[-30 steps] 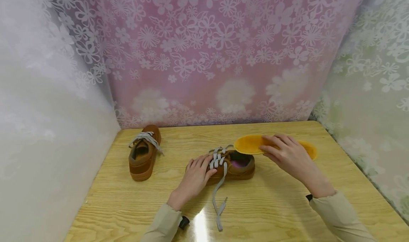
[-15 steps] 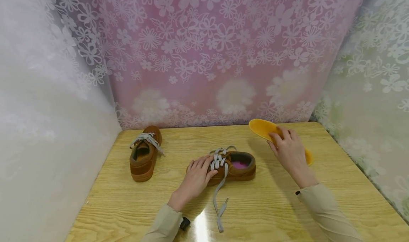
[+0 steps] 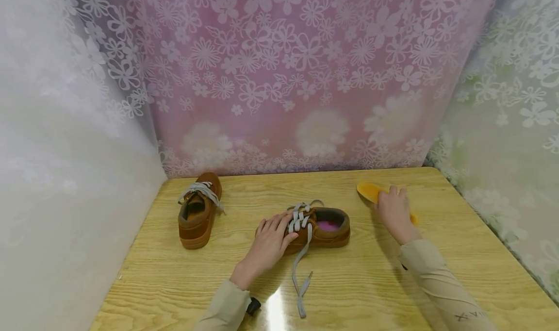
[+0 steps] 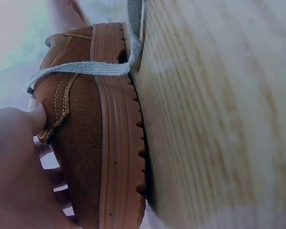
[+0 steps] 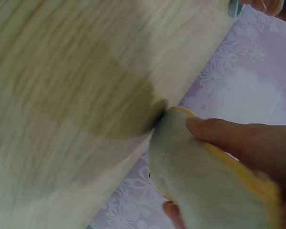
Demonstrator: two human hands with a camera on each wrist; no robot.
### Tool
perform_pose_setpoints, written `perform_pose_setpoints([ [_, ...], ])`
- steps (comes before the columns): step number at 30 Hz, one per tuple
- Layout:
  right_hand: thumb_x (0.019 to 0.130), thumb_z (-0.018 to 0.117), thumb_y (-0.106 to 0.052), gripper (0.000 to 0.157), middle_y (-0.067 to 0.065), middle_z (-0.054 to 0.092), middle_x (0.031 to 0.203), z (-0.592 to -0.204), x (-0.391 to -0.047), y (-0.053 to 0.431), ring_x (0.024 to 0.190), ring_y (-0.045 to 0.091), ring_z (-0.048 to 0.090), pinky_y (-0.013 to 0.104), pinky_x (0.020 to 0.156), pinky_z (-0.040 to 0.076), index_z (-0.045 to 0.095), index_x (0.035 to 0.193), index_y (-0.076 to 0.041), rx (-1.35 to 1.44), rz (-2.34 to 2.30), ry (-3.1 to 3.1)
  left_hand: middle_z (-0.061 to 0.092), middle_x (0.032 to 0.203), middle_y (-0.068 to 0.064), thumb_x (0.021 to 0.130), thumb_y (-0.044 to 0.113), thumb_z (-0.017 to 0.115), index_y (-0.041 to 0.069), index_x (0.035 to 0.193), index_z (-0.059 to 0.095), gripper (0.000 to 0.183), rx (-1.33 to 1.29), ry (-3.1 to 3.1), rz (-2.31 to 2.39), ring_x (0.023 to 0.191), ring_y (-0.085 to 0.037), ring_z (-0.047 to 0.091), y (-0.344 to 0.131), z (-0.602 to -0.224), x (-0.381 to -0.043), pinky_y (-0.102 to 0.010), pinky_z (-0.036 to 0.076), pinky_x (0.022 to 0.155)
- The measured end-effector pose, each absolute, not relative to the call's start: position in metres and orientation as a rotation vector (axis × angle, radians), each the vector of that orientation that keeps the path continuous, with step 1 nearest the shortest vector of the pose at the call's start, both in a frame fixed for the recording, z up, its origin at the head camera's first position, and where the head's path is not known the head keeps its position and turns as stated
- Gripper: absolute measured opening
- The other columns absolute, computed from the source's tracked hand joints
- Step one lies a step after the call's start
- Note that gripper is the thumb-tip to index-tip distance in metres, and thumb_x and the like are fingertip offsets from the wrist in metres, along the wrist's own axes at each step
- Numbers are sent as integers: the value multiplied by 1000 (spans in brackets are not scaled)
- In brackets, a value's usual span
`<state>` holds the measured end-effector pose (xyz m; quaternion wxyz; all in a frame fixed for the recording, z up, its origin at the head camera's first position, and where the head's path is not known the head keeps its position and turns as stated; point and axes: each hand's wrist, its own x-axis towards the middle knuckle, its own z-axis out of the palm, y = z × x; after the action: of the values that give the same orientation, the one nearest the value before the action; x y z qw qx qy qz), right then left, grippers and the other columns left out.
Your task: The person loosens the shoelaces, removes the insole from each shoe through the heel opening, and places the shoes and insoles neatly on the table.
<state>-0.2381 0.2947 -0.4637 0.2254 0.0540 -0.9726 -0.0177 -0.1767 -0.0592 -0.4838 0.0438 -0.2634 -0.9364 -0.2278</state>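
Note:
My left hand lies over the front of a brown lace-up shoe, thumb on the near side and fingers across the top. Its grey laces are loose, one end trailing onto the table. A pink surface shows inside the opening. In the left wrist view the thumb presses the suede upper, and the thick sole rests on the wood. To the right, my right hand grips a yellow insole by its edges, low over the table. The right wrist view shows the insole's pale underside.
A second brown shoe, with grey laces, stands at the left of the wooden table, toe pointing away. Flower-patterned cloth hangs behind the back edge, and pale sheets close in both sides.
My right hand has carried the insole away from the shoe's opening, first up and right, then down close to the table. The left hand and the shoe have stayed put.

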Motion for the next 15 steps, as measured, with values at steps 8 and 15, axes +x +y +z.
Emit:
perform_pose_setpoints([
  [8, 91, 77, -23, 37, 26, 54, 76, -474, -236, 304, 72, 43, 56, 58, 69, 49, 58, 79, 6, 225, 99, -3033, 41, 156, -14, 109, 45, 38, 14, 156, 37, 57, -801, -2867, -690, 143, -35, 39, -59, -485, -177, -62, 26, 117],
  [15, 97, 69, -13, 51, 40, 49, 135, -476, -223, 314, 121, 59, 49, 65, 100, 43, 51, 137, 13, 384, 148, -2939, 40, 157, -12, 109, 46, 37, 15, 157, 35, 58, -798, -2881, -691, 144, -34, 38, -59, -483, -177, -61, 25, 118],
])
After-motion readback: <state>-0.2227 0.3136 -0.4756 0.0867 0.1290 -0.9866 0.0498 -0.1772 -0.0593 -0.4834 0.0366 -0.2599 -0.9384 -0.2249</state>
